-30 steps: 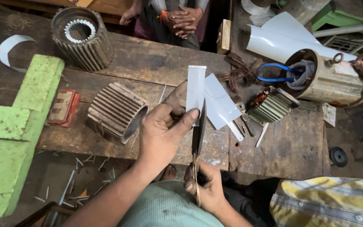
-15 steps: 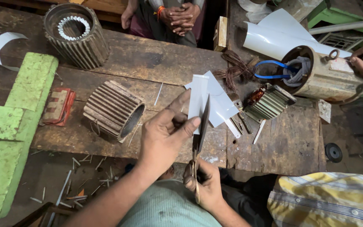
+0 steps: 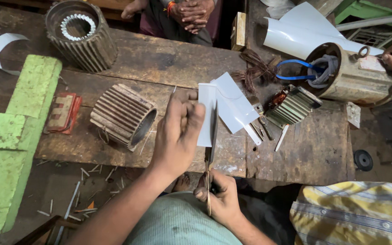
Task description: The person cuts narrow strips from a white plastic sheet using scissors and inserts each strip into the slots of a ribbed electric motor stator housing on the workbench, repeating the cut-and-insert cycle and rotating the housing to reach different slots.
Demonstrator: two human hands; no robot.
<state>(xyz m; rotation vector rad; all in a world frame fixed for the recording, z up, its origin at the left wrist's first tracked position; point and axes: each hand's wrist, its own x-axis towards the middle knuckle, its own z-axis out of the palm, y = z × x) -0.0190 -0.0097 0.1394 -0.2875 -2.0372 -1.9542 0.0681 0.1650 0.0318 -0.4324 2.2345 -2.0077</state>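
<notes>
1. White insulating paper, a narrow strip [image 3: 206,113], was pinched upright between the thumb and curled fingers of the left hand [image 3: 178,131], above the near edge of the wooden workbench [image 3: 169,59].
2. The right hand [image 3: 223,199] was clenched around the handles of a pair of scissors [image 3: 210,154], whose blades ran up the strip's right edge; the cut looked part-way along its length.
3. Judged from this, finishing the cut called for a straight line and the paper held taut.
4. More white sheet [image 3: 234,102] lay flat just behind the strip.
5. A red, flat packet-like piece [image 3: 62,113] lay left of a ribbed stator [image 3: 123,115]; a pale rectangular label [image 3: 372,63] sat on the motor housing [image 3: 355,77] at the far right.
</notes>
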